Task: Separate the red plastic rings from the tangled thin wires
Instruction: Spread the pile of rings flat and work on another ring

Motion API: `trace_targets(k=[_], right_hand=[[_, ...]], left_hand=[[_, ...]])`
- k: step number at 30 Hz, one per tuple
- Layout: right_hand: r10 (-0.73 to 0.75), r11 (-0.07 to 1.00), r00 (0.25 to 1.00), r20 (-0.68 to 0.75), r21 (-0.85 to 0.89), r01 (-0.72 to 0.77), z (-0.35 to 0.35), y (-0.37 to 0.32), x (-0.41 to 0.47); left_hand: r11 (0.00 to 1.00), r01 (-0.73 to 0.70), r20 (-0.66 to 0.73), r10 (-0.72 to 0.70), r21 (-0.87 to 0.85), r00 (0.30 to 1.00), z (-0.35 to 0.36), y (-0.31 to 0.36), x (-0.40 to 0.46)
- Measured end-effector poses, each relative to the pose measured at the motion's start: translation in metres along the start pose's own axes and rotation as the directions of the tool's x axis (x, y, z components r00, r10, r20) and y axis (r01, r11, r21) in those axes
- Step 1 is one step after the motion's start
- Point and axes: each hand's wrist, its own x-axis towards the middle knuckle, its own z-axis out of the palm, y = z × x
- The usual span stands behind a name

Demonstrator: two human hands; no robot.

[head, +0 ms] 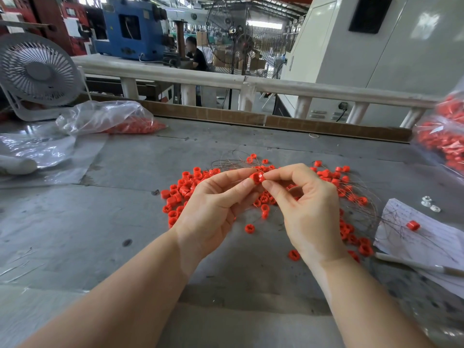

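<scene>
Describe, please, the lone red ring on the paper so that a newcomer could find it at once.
Start at the grey table and go to the white handwritten paper sheet at its right edge. One red ring lies on that sheet, beside thin wires. Unlike the rings heaped in the pile of red rings, it sits alone on white paper.

Factory floor: blue machine (130,28), pedestal fan (238,41), workbench (125,197).
</scene>
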Motion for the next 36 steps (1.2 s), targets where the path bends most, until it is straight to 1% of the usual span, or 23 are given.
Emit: trace_targets(k=[3, 13, 27, 36], right_hand=[[-0.016, 1.000, 1.000, 0.004, -0.022, 0.016, -0.0006, 0.0004, 0.0001], [-0.139, 0.984, 0.990, -0.004, -0.111, 0.138, -0.0002, 0.0020, -0.0003], [-0.186, 0.973, 0.983, 0.011, -0.137, 0.186, 0.0000, 0.0038, -0.0012], [-0.186, 0.968, 0.982, 0.022, -0.165, 0.187, -0.0002, 0.0046, -0.0010]], left_hand=[[1.000, -0.005, -0.005, 0.005, 0.007, 1.000, 0.0000, -0.0002, -0.0005], [0.999, -0.027, -0.015, 0.027, 0.022, 1.000, -0.0005, -0.0012, -0.0001], [0.997, -0.054, -0.037, 0.056, 0.061, 0.998, -0.0022, -0.0036, 0.0014], [0.972, -0.112, -0.048, 0.125, 0.204, 0.991, -0.0035, -0.0043, 0.0009]])
